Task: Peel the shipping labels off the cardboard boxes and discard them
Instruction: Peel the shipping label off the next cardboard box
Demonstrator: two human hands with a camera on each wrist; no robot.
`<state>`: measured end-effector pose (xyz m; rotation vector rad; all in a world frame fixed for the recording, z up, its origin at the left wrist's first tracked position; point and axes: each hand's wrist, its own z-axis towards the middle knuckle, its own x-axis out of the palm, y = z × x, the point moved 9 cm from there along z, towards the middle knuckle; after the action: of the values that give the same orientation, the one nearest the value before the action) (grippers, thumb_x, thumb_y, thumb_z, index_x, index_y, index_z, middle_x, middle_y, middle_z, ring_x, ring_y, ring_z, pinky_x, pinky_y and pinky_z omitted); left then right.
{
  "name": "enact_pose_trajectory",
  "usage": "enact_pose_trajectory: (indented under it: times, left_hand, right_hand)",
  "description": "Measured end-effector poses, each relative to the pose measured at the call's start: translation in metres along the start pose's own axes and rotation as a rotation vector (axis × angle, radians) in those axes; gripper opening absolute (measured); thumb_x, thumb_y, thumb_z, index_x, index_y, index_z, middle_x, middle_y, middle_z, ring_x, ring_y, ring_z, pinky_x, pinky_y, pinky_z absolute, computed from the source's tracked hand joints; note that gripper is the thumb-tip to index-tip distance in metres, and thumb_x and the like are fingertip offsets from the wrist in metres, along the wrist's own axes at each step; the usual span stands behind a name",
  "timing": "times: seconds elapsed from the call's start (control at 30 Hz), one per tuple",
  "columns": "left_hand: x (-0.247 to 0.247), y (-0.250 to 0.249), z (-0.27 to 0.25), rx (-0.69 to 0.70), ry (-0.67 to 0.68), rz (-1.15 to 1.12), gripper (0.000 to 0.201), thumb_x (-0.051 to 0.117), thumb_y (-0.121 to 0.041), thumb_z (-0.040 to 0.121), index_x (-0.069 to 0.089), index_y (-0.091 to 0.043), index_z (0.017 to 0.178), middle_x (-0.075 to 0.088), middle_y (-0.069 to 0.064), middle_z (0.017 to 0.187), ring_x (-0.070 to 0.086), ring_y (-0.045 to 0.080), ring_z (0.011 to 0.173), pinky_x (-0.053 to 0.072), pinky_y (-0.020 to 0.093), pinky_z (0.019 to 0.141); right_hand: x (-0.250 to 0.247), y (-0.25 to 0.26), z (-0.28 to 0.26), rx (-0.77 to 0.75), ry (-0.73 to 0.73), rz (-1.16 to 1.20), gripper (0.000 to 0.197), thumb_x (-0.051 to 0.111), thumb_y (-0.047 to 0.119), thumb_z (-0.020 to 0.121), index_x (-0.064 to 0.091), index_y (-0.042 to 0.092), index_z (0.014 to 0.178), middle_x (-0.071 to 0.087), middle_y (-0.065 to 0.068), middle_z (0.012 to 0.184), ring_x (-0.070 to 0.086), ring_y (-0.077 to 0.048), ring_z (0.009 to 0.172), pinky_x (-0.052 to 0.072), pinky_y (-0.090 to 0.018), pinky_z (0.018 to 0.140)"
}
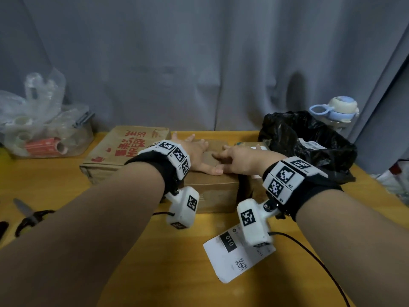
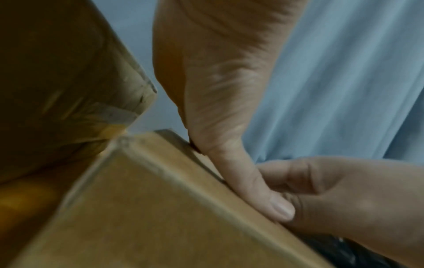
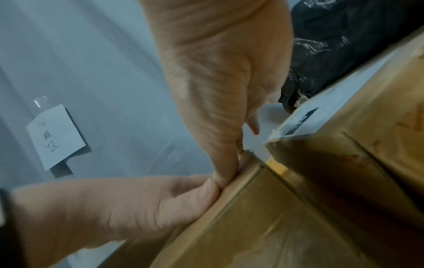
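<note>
1. While both hands sit on the middle cardboard box [image 1: 212, 185], it can slide on the wooden table [image 1: 66, 218]; the left hand [image 1: 194, 151] only lies flat with fingers spread, pressing down, gripping nothing. A hard sideways pull would likely shift it.
2. Middle box: long axis roughly left-right, top face up, between the red-printed box [image 1: 124, 149] on the left and the right-hand box [image 1: 254, 149].
3. Black rubbish bag [image 1: 309, 142] at far right is floppy with an unclear opening; a sticky label could cling to fingers or the rim instead of dropping in.
4. Peeled shipping label [image 1: 234, 258] lies loose on the near table, long axis slanting near-left to far-right, not yet binned. Could be forgotten.
5. Right-hand box label [image 3: 302, 123]: white, stuck on top at its corner, so that box isn't done.
6. Right hand [image 1: 239, 157]: fingers curled, tips picking at the middle box top beside the left thumb. Can't tell what they pinch; tape or a remnant could tear if yanked.
</note>
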<state>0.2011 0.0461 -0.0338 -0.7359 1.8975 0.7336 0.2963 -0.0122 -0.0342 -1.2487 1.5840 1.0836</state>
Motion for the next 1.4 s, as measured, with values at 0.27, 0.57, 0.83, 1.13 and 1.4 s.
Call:
enact_pose_trajectory:
  times: [0.27, 0.57, 0.83, 1.13, 1.4]
  left_hand:
    - [-0.002, -0.015, -0.021, 0.094, -0.112, 0.11, 0.077, 0.031, -0.07, 0.085, 0.053, -0.01, 0.129, 0.058, 0.008, 0.13, 0.055, 0.026, 0.112, 0.039, 0.036, 0.087]
    - [-0.022, 0.004, -0.071, 0.163, -0.34, -0.221, 0.015, 0.057, -0.019, 0.09, 0.068, -0.015, 0.098, 0.068, 0.001, 0.099, 0.057, 0.016, 0.087, 0.038, 0.024, 0.073]
    - [-0.017, -0.024, -0.115, 0.218, -0.489, -0.334, 0.028, 0.045, -0.028, 0.097, 0.066, -0.01, 0.098, 0.069, 0.004, 0.097, 0.061, 0.023, 0.093, 0.045, 0.03, 0.078]
    - [0.026, -0.092, -0.116, 0.335, -0.393, -0.375, 0.029, 0.051, -0.032, 0.094, 0.067, -0.011, 0.106, 0.067, 0.006, 0.103, 0.06, 0.023, 0.094, 0.045, 0.03, 0.079]
    - [0.083, -0.115, -0.081, 0.214, -0.184, -0.353, 0.054, 0.055, -0.048, 0.089, 0.057, -0.004, 0.121, 0.062, 0.01, 0.115, 0.058, 0.026, 0.103, 0.046, 0.034, 0.084]
  right_hand:
    - [0.001, -0.003, 0.0, 0.13, -0.001, -0.089, 0.066, 0.038, 0.061, 0.09, 0.017, 0.038, 0.148, 0.012, -0.001, 0.16, 0.008, -0.035, 0.147, 0.006, -0.066, 0.112]
    - [-0.022, 0.018, -0.027, 0.098, -0.374, 0.03, 0.033, 0.045, 0.015, 0.092, 0.061, 0.02, 0.12, 0.059, -0.009, 0.127, 0.05, -0.032, 0.12, 0.042, -0.044, 0.103]
    - [-0.034, -0.001, -0.079, 0.012, -0.531, 0.226, 0.024, 0.041, 0.007, 0.092, 0.064, 0.012, 0.097, 0.064, -0.009, 0.104, 0.059, -0.029, 0.098, 0.047, -0.032, 0.082]
    - [0.021, -0.028, -0.119, 0.081, -0.411, 0.235, 0.023, 0.049, 0.01, 0.09, 0.07, 0.002, 0.09, 0.071, -0.013, 0.097, 0.063, -0.027, 0.091, 0.044, -0.025, 0.071]
    - [0.081, -0.049, -0.12, 0.121, -0.309, 0.259, 0.023, 0.065, 0.028, 0.085, 0.061, 0.017, 0.065, 0.059, 0.002, 0.074, 0.054, -0.016, 0.078, 0.036, -0.022, 0.057]
